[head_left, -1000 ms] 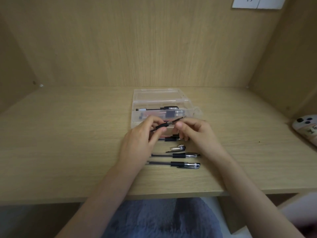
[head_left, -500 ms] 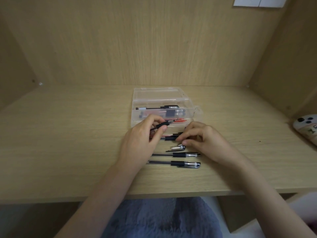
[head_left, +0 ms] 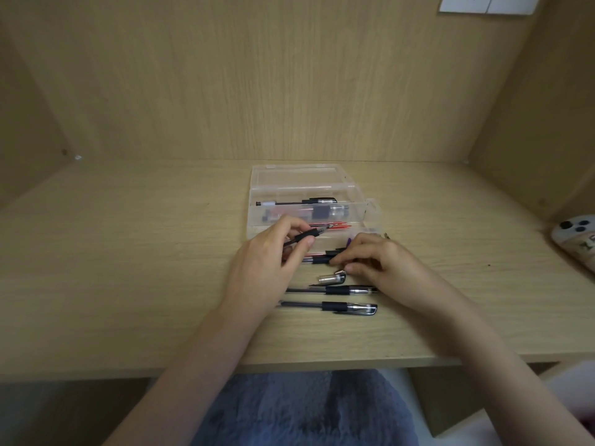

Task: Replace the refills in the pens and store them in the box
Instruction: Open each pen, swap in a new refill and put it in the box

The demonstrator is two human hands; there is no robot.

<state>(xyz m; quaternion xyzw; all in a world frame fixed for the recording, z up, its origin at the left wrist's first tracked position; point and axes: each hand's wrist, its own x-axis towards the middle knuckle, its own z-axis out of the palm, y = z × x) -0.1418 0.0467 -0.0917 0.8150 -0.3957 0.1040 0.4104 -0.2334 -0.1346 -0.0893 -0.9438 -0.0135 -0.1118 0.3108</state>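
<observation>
The left stretch of the desk [head_left: 112,268] is bare wood, with open room from the side wall to the hands and down to the near edge. The left hand [head_left: 270,265] is raised a little above the wood near the middle. Its thumb and fingers pinch a pen barrel [head_left: 304,237] by the black grip, tip pointing right and away.

Just beyond the left hand stands the clear box [head_left: 360,209], its lid folded back on the far side and a pen inside. Red refills [head_left: 331,225] lie along its near wall; whether they are inside it I cannot tell.

Between the hands a far pen [head_left: 317,260] lies on the desk. Nearer lie a loose cap [head_left: 331,279], a middle pen [head_left: 335,290] and a near pen [head_left: 331,306], all parallel to the near edge and well back from it.

The right hand [head_left: 383,265] rests low with its fingers curled, the tips at the far pen's right end. I cannot tell whether it grips anything.

Right of it is more bare wood, then a phone [head_left: 576,243] at the right edge by the side wall.
</observation>
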